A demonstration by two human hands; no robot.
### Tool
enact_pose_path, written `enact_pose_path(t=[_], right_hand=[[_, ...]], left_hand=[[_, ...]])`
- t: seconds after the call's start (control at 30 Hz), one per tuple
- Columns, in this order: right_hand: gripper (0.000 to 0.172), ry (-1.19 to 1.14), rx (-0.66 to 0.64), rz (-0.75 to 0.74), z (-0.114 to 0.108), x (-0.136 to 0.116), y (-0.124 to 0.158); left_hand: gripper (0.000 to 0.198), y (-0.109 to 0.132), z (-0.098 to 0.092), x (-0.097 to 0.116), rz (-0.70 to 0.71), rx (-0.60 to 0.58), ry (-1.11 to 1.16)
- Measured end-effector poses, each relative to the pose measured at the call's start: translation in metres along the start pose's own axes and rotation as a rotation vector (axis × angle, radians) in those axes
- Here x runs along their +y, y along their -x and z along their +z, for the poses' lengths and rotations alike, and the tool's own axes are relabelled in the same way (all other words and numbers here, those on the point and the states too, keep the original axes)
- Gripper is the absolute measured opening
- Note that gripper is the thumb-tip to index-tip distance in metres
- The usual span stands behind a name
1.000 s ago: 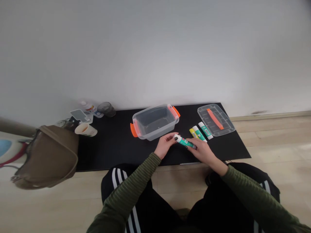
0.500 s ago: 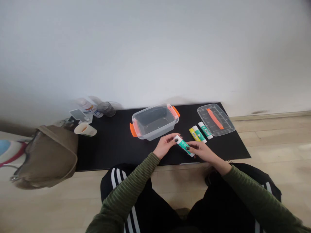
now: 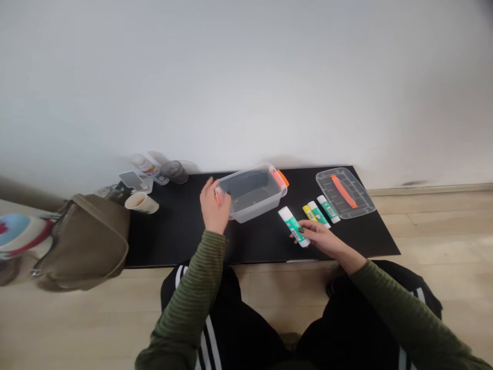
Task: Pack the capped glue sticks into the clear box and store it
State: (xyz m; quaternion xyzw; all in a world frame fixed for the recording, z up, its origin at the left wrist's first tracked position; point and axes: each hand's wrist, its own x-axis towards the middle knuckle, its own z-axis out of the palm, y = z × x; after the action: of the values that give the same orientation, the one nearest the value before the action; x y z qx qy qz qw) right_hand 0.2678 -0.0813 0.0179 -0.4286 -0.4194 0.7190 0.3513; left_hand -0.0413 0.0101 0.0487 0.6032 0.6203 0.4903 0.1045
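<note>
The left hand (image 3: 214,205) pinches the near corner of the clear box (image 3: 252,198) between curled fingers and thumb. The right hand (image 3: 318,237) closes its fingers around a teal glue stick (image 3: 293,227) over the black mat (image 3: 173,241), just beside three more sticks (image 3: 319,214) near the box lid (image 3: 345,187); the labels are too small to read.

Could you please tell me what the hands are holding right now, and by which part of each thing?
The right hand holds a teal-and-white glue stick near its lower end, away from the white cap. The left hand grips a clear plastic storage box at the rim of its left end.
</note>
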Motion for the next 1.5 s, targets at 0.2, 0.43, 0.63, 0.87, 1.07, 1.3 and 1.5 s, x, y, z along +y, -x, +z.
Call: enact_pose_path(t=[0.2, 0.43, 0.63, 0.87, 1.07, 1.3, 1.5], right_hand=[[0.04, 0.095, 0.062, -0.057, -0.006, 0.008, -0.003], [0.039, 0.229, 0.107, -0.205, -0.003, -0.002, 0.001], [0.042, 0.278, 0.172, -0.413, 0.033, -0.03, -0.005], [0.035, 0.809, 0.201, -0.367, 0.094, -0.038, -0.045], [0.037, 1.568, 0.033, 0.06, 0.134, -0.038, -0.068], [0.029, 1.632, -0.057, 0.211, 0.163, -0.022, -0.08], [0.023, 1.661, -0.032, 0.185, 0.163, -0.016, -0.083]], left_hand=[[0.053, -0.015, 0.009, -0.04, -0.45, -0.13, 0.151], [0.047, 0.023, -0.003, -0.03, -0.424, -0.089, 0.267], [0.032, 0.058, -0.011, -0.024, -0.521, -0.14, 0.385], [0.031, 0.086, -0.023, -0.011, -0.444, -0.144, 0.386], [0.035, 0.1, -0.026, -0.005, -0.403, -0.15, 0.368], [0.039, 0.109, -0.025, 0.003, -0.322, -0.148, 0.376], [0.04, 0.108, -0.025, 0.001, -0.321, -0.157, 0.357]])
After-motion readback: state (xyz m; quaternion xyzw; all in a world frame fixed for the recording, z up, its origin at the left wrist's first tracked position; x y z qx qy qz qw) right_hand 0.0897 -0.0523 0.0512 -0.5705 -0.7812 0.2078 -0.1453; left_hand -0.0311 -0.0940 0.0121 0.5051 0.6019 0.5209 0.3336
